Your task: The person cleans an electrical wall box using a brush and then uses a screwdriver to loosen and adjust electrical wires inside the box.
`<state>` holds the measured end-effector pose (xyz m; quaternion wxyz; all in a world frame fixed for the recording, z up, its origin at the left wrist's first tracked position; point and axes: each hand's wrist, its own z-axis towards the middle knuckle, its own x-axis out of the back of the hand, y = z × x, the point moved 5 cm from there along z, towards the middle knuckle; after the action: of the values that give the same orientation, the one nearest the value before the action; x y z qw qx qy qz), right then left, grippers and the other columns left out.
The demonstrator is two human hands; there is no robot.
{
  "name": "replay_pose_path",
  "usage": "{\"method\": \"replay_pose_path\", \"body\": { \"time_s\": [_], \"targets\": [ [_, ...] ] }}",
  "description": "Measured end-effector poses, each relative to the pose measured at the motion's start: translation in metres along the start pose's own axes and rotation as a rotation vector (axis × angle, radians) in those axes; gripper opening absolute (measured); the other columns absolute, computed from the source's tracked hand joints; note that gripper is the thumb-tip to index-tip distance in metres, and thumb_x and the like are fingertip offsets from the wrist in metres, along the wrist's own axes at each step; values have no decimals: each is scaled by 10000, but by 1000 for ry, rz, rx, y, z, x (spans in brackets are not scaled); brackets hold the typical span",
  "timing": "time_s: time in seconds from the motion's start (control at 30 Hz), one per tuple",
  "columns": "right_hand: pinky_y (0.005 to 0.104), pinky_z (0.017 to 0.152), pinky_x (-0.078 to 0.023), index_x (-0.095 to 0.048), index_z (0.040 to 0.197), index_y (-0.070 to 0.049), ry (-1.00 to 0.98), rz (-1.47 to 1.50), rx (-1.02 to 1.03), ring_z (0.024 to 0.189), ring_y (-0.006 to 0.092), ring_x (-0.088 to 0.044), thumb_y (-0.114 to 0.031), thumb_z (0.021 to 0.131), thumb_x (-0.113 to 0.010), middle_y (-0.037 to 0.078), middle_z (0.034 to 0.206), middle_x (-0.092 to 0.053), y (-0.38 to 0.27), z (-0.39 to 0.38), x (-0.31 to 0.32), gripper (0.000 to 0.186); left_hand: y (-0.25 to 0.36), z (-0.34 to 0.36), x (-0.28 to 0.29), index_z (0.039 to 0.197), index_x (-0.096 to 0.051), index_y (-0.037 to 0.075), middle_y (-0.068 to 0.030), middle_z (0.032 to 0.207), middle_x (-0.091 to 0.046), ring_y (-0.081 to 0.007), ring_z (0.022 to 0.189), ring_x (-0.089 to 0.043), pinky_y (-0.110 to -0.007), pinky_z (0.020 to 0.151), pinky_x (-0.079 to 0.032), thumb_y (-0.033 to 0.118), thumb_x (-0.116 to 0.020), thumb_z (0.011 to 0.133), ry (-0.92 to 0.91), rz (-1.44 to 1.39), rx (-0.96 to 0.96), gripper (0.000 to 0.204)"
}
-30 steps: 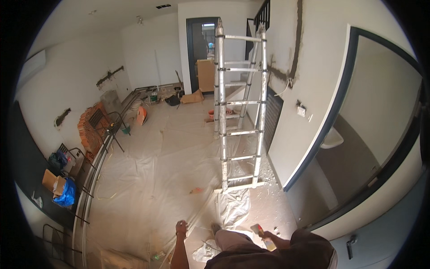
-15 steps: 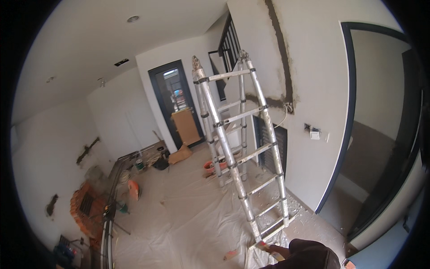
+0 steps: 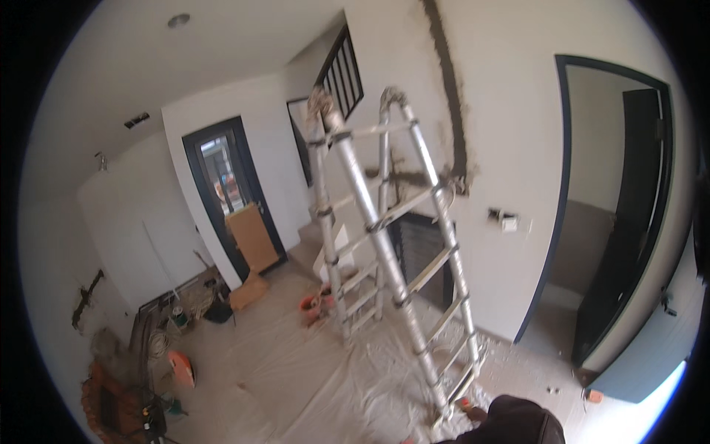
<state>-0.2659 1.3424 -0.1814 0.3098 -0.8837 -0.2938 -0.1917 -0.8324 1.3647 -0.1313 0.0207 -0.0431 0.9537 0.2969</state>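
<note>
My right hand [image 3: 475,413] shows at the lower edge, below a dark brown sleeve [image 3: 518,422]. Its fingers are closed round a small tool with a red and yellow handle [image 3: 464,404]; too little shows to name its kind. The hand is beside the foot of a silver telescopic ladder [image 3: 399,277]. That ladder stands spread as an A-frame, its metal spattered and its top joints caked with dirt. My left hand is out of sight.
Plastic sheeting [image 3: 274,370] covers much of the floor. Orange buckets [image 3: 310,305] stand behind the ladder, and a cardboard piece [image 3: 251,237] leans on a dark door. At right are an open doorway [image 3: 558,185] and a blue-grey panel [image 3: 640,362]. Debris [image 3: 510,362] lies along the wall.
The view has turned, so the far door and the brick fireplace sit further left and lower. My right hand, still closed on the tool, remains beside the ladder's foot.
</note>
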Motion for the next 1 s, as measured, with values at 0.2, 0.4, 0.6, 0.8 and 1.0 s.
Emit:
{"method": "replay_pose_path", "body": {
  "time_s": [0.2, 0.4, 0.6, 0.8, 1.0],
  "targets": [
    [365, 615, -492, -665, 1001, -126, -8, 195, -419, 660, 198, -602, -581, 858, -519, 74, 733, -643, 53, -82, -103, 499, 34, 105, 144, 1382, -402, 188, -122, 1374, -449, -333, 1189, -483, -625, 907, -400, 347, -600, 843, -247, -230, -129, 596],
    [370, 611, -490, -665, 995, -129, 27, 359, -601, 659, 205, -603, -581, 864, -507, 79, 732, -643, 30, -120, -141, 497, 113, 193, 186, 1287, -415, 170, -112, 1229, -541, -282, 1063, -545, -477, 797, -477, 398, -514, 928, 39, 283, 262, 437],
    [374, 606, -489, -664, 988, -131, 91, 496, -652, 658, 213, -604, -581, 870, -495, 84, 730, -642, -7, -29, -146, 495, 201, 263, 122, 1255, -443, 136, -82, 1212, -569, -262, 1044, -574, -459, 841, -497, 365, -485, 931, -52, 96, 239, 399],
    [413, 611, -488, -655, 981, -143, 284, 214, -495, 683, 269, -621, -540, 880, -484, 124, 751, -649, -33, 148, -135, 443, 271, 329, 22, 1301, -420, 107, -122, 1212, -573, -278, 1032, -594, -451, 824, -515, 359, -492, 925, -161, 175, 281, 459],
    [487, 852, -466, -515, 1192, -37, 367, 203, -101, 997, 410, -593, -396, 890, -478, 235, 1067, -618, -279, 279, -25, 471, 392, 373, 6, 1284, -464, 129, -89, 1211, -584, -232, 1052, -591, -417, 845, -499, 340, -487, 931, -195, 444, 170, 411]
  ]
}}
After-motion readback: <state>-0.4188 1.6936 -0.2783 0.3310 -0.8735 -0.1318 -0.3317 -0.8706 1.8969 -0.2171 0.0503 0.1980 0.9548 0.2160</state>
